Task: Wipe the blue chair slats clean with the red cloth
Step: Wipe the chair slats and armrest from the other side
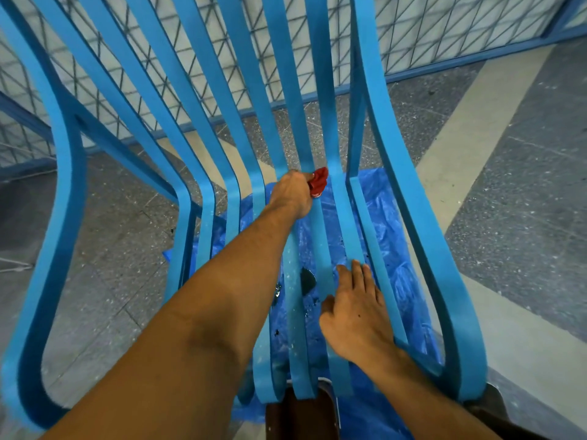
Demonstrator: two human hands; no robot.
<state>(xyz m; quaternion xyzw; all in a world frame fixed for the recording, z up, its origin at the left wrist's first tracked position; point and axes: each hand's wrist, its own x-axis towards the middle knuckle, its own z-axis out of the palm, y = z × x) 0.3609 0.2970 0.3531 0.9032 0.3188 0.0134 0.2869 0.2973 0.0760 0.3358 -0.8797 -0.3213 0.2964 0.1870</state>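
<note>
The left hand (292,193) is clenched round the red cloth (318,183). Its grip holds the cloth bunched against the blue chair slats (322,90) at the bend where seat meets back. The right hand (355,312) lies flat on the seat slats, fingers straight, grip released, probably steadying the chair.

Likely faults from this position:
- The cloth is a tight wad, so only a small face meets the slat. Edges and the inside of the bend may be missed.
- Open gaps lie on both sides of the cloth. A loosened grip could drop it through onto the blue plastic sheet (390,223), which carries a dark wet patch (307,281), and the cloth would be soiled.
- The bare palm and outstretched forearm cross the slats and may smear wiped surfaces.
</note>
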